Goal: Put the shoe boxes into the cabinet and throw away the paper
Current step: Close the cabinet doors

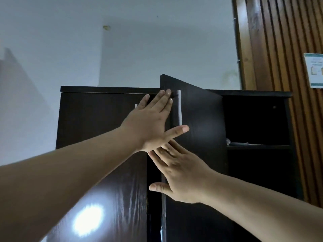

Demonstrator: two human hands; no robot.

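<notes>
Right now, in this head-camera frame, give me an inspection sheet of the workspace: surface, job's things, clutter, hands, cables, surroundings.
Surface: no table or floor in view; the dark cabinet fills the middle of the frame.
Job's things: cabinet's right door swung partly open, left door closed; no shoe boxes or loose paper seen in the hands.
Clutter: something pale and flat on the inner shelf, too dim to identify.
Hands: left hand flat, fingers straight, at the door's edge by the pale handle; right hand flat against the door lower down.
Cables: nothing seen.
Surroundings: white wall, wooden slatted panel with a posted notice.
</notes>
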